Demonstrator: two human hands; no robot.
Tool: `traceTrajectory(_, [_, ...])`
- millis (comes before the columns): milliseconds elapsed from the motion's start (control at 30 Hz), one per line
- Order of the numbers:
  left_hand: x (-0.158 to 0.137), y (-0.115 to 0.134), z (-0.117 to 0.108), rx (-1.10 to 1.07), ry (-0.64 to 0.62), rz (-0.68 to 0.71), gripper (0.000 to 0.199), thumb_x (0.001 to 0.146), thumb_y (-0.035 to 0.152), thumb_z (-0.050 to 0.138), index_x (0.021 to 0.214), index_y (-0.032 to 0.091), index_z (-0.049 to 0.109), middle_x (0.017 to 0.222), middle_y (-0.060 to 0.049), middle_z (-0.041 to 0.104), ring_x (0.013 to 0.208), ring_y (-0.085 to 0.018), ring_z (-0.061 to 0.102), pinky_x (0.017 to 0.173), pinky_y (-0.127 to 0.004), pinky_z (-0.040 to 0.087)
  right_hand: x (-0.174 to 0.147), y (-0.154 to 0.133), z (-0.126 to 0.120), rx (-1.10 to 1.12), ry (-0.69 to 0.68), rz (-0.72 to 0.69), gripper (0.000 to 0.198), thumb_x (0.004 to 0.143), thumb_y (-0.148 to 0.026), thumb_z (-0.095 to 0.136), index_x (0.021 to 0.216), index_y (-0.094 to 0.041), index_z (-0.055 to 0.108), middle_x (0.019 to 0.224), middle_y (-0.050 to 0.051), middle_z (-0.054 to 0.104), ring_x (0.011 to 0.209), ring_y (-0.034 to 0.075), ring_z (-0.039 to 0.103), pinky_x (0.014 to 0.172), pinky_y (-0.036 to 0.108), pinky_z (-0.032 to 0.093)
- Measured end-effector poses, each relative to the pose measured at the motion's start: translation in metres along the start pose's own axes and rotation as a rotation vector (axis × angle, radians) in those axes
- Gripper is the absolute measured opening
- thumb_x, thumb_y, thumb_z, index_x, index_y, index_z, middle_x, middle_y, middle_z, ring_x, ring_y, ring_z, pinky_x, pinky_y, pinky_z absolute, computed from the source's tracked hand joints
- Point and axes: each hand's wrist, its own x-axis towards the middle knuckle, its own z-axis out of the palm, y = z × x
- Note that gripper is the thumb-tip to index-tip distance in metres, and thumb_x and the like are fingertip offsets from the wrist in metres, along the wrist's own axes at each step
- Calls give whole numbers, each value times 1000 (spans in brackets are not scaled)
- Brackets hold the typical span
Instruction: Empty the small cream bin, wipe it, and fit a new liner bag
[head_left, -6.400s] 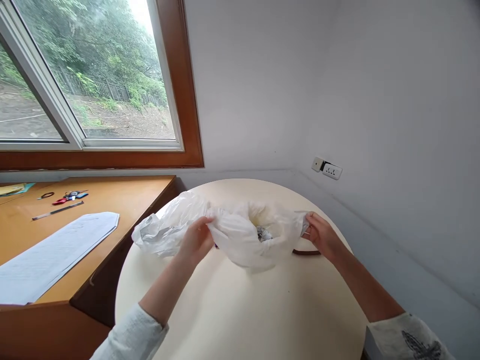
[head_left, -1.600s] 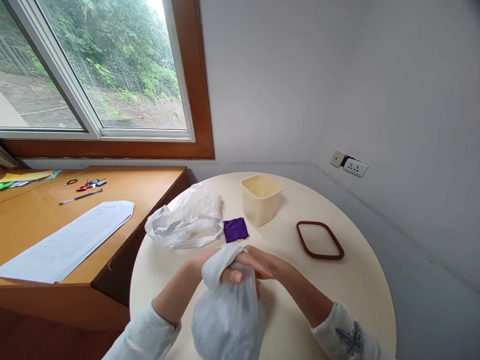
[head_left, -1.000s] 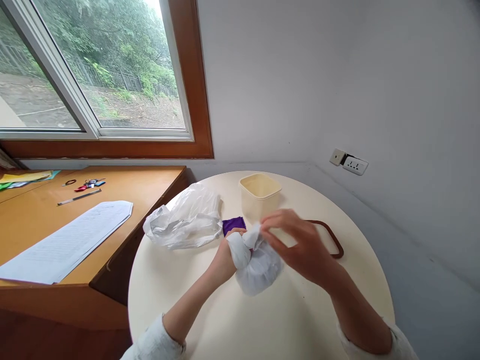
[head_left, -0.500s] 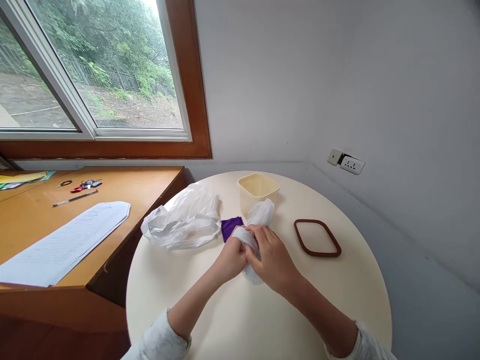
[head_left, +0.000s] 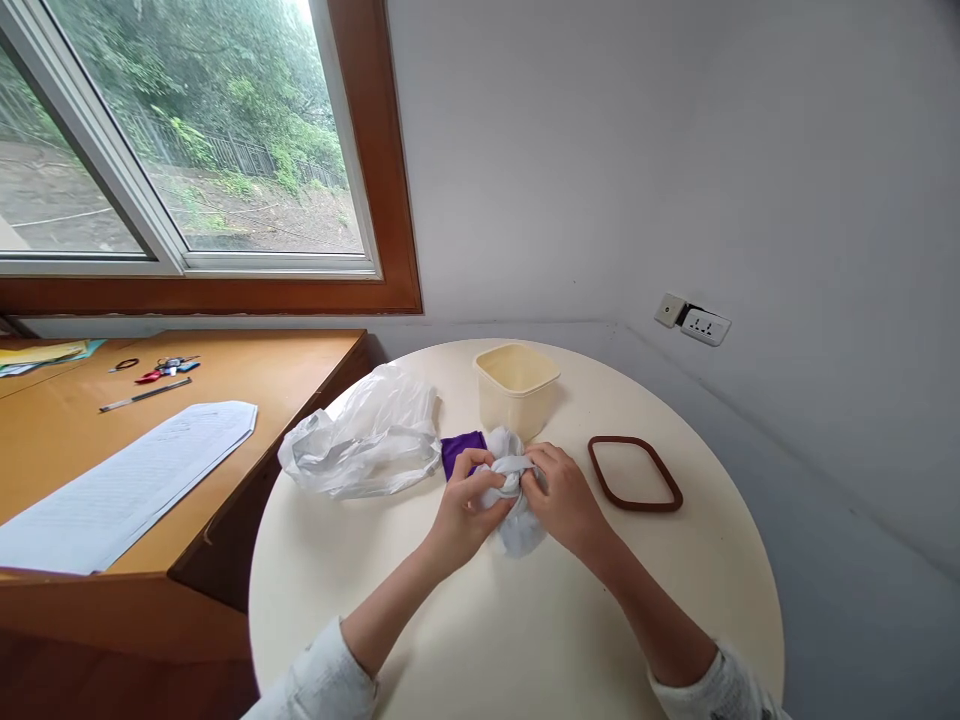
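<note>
Between my hands, over the round table, is a bunched white plastic bag with a twisted, knot-like middle. My left hand pinches the left side of that twist between thumb and fingers. My right hand grips it from the right, fingertips curled onto a strand. A purple cloth lies just beyond my left fingers, partly covered by them. Behind the bag stands a cream plastic container, its top uncovered. Another white plastic bag lies crumpled on the left.
A brown rounded-square ring lies on the right of the round table. On the wooden desk at left are papers, a pen and keys. Walls stand behind and to the right.
My left hand has opened out from a fist into a pinch on the twist. The bag's upper end has dropped lower and the wrapped strand now looks knotted.
</note>
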Motion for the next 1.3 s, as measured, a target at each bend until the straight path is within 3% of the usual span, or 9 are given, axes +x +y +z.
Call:
traceTrajectory(133, [5,-8,-1,-191,17,-73,6,73,24,65,75,20,61,96,-6,43,96,-20,46,84,-31,39,3,5,-5,444,-87,164,18,78,-22,44,63,-18,54,98,7,56,91,18,52,79,29,40])
traceTrajectory(233, [7,-12,-3,-196,23,-85,10,71,26,67,75,19,61,97,-6,45,99,-21,44,90,-33,34,6,9,-10,809,-289,262,21,77,-27,47,63,-16,56,111,8,52,97,18,51,79,26,40])
traceTrajectory(300, [7,-10,-4,-270,-27,-127,13,69,28,68,72,18,61,99,-7,46,100,-22,44,88,-32,35,7,11,-14,878,-406,255,20,77,-27,48,63,-15,58,113,8,52,100,19,50,82,27,39])
traceTrajectory(400, [8,-5,-4,-508,-99,-242,17,67,29,70,70,16,59,103,-6,48,97,-21,47,79,-28,39,7,10,-17,628,-371,181,17,74,-22,50,60,-17,57,106,7,56,99,19,51,87,31,38])
traceTrajectory(567, [10,-2,-4,-699,-44,-370,26,73,35,63,61,15,52,94,-4,51,77,-14,50,64,-23,39,0,7,-9,255,-229,109,17,73,-19,47,59,-20,55,98,3,58,93,18,54,85,34,41])
traceTrajectory(800, [12,-2,-12,34,15,-105,18,69,34,69,71,18,62,101,-8,48,99,-23,47,85,-34,38,-1,8,-3,491,-200,119,23,79,-21,43,64,-18,60,101,6,59,92,17,57,80,29,46])
traceTrajectory(900, [11,3,-13,123,-40,-99,18,75,36,63,68,19,63,105,-9,48,103,-24,46,88,-36,37,1,6,-7,582,-271,102,23,81,-22,42,68,-17,61,106,6,57,95,17,57,80,28,46])
traceTrajectory(1167, [9,3,-5,-509,-20,-288,26,78,38,60,64,15,61,111,-9,49,102,-23,48,79,-30,41,2,12,-1,52,-26,133,16,74,-18,49,58,-19,53,105,6,59,102,22,53,88,40,39])
traceTrajectory(1300, [8,4,-3,-788,24,-427,23,76,36,62,66,15,60,115,-7,50,95,-20,52,71,-26,42,-1,10,0,-157,58,5,14,74,-17,51,85,-21,59,113,8,56,107,25,50,92,48,35])
